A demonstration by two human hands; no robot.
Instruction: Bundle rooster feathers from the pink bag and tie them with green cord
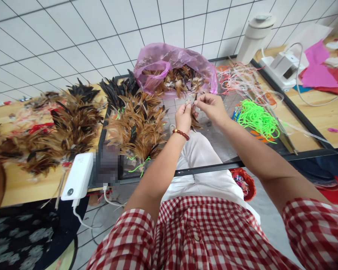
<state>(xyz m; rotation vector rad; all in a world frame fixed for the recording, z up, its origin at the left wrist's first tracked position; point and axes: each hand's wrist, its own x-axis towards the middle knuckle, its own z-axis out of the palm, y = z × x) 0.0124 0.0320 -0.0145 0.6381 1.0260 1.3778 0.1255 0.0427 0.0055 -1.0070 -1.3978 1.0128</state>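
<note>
Left hand and right hand pinched a small feather bundle near the surface's far edge; its tie was too small to discern.

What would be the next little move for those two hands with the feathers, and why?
Probably the right hand lays its pinched feather against the small bunch of feathers gripped in the left hand: both hands meet just before the pink bag of feathers, fingertips almost touching.
</note>
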